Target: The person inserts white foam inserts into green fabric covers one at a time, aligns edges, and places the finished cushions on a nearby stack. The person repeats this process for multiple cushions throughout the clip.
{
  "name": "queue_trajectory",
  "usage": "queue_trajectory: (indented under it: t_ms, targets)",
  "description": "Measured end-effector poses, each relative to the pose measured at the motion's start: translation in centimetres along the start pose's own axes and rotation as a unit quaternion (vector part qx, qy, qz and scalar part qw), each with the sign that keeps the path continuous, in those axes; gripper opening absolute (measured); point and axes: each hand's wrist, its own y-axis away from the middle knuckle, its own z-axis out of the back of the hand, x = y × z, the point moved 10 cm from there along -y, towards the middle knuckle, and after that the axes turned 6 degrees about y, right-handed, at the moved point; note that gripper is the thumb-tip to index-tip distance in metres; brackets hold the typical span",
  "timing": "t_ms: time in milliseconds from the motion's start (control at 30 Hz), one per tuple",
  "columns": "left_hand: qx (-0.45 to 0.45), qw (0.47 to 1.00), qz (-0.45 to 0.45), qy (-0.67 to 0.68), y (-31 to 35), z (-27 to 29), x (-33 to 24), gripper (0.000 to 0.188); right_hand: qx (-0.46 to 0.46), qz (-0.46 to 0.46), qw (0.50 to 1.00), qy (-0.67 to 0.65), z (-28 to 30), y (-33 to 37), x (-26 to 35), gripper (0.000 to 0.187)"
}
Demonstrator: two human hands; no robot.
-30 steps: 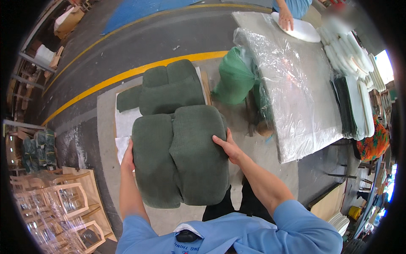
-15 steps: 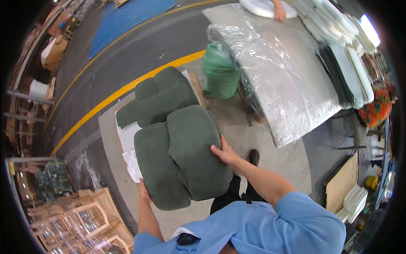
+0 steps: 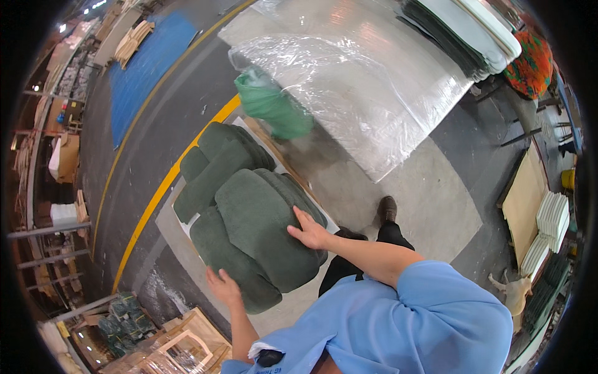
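Dark green fabric cushions (image 3: 265, 212) lie stacked and overlapping just in front of me. My right hand (image 3: 309, 230) rests on the right side of the upper cushion, fingers and thumb spread. At the near left edge of the lower cushion (image 3: 233, 262), my left hand (image 3: 223, 288) is open, its fingers stretched out beside the fabric. Another group of green cushions (image 3: 218, 146) lies behind, against the front ones. Part of a white sheet (image 3: 192, 224) shows beneath them at the left.
Beyond the cushions stands a green sack (image 3: 274, 103), beside a large table (image 3: 349, 81) covered with clear plastic film. A yellow floor line (image 3: 156, 209) runs along the left. Wooden frames (image 3: 187, 349) lie at lower left; a cardboard sheet (image 3: 523, 206) and white pads (image 3: 548, 221) are at right.
The front cushions have come down against the back group. My left hand has loosened from the edge, and my right hand lies flatter on top. The view has shifted, moving the table up and left.
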Motion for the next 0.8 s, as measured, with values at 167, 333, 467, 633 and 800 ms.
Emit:
queue_trajectory:
  t_ms: [167,333,467,633,800]
  targets:
    - [0.145,0.958,-0.249,0.003,9.6,-6.3,-15.8,0.057,0.048,0.028,0.998,-0.003,2.2,5.1,-4.5,0.087]
    - [0.255,0.958,-0.110,-0.067,17.1,-10.4,-18.8,0.071,0.032,-0.055,0.995,0.080,9.9,11.0,-15.6,0.072]
    - [0.209,0.974,-0.028,-0.082,17.2,-7.8,-20.3,0.076,-0.131,-0.169,0.972,0.099,25.5,20.3,-25.3,0.061]
    - [0.119,0.993,-0.019,0.019,18.9,-6.5,-27.8,0.065,-0.235,-0.393,0.878,0.139,42.2,36.3,-38.4,0.056]
    - [0.162,0.969,-0.134,0.129,22.9,-13.3,-39.6,0.056,-0.329,-0.420,0.842,0.083,51.1,44.2,-40.5,0.052]
